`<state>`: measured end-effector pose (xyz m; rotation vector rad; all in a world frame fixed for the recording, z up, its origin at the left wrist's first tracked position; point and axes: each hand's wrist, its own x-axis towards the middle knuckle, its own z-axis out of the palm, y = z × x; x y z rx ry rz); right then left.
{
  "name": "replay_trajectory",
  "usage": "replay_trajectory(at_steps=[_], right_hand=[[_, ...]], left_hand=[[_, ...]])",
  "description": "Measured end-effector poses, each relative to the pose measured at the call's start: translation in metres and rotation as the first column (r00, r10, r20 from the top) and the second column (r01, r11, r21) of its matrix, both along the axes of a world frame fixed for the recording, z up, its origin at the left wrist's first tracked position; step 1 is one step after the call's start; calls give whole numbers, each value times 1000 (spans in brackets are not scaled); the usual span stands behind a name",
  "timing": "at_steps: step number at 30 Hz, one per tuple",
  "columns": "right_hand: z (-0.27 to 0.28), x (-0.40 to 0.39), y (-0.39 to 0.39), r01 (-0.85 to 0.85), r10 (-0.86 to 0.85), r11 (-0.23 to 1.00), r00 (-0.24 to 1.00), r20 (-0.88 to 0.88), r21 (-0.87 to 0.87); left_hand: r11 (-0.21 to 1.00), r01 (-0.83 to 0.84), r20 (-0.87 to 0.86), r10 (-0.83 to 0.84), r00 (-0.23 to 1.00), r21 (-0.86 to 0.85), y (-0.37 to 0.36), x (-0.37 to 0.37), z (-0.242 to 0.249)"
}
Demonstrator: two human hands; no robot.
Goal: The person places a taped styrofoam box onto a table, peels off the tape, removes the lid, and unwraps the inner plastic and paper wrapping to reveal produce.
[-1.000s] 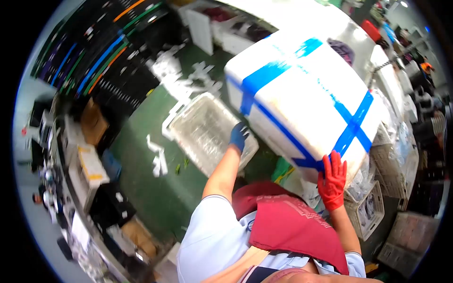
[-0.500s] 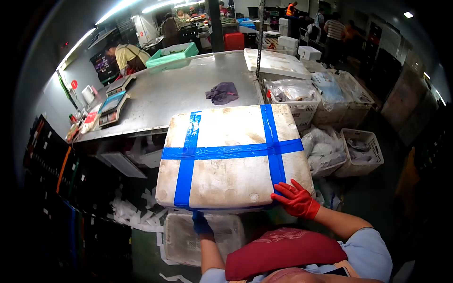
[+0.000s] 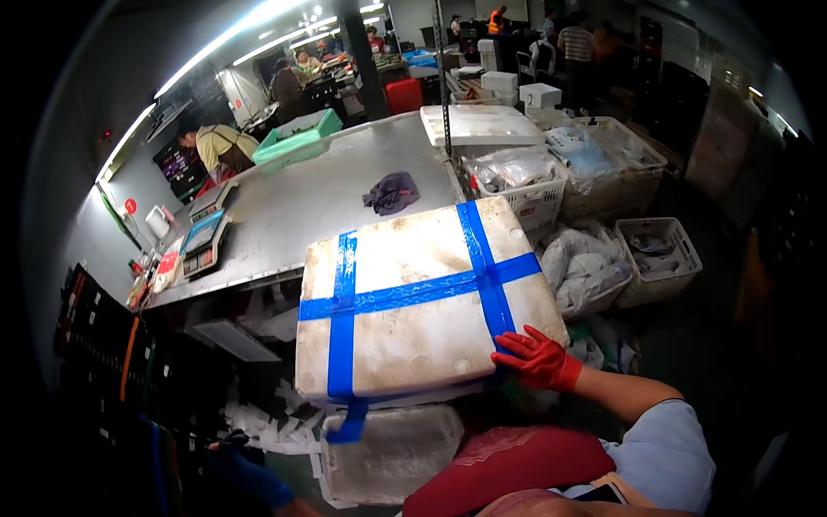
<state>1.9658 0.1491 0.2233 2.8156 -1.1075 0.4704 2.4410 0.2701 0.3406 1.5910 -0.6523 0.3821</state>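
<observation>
A whitish, stained foam box (image 3: 413,258) rests at the near edge of the metal table, its lid crossed by strips of blue tape (image 3: 405,297). My right hand (image 3: 541,360), in a red glove, lies with fingers outstretched on the box's near right corner. A loose end of tape (image 3: 349,422) dangles from the front left side. Away from the box, low on the left, is my left hand (image 3: 254,478) in a blue glove. Its fingers are lost in shadow beside something dark, so I cannot see whether it grips anything.
On the metal table (image 3: 284,211) are a purple cloth (image 3: 392,193), scales (image 3: 205,241) and a green crate (image 3: 297,142). White baskets (image 3: 659,258) with plastic bags stand to the right. Below the box is a grey bin (image 3: 392,457). Several people work farther back.
My left hand has left the box's front and moved down to the left, exposing the hanging tape end. My right hand stays on the corner. The view has tilted.
</observation>
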Motion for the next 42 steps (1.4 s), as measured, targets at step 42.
replay_trajectory(at_steps=[42], right_hand=[[-386, 224, 364, 248, -683, -557, 406, -607, 793]], left_hand=[[668, 646, -928, 230, 294, 370, 603, 298, -374]])
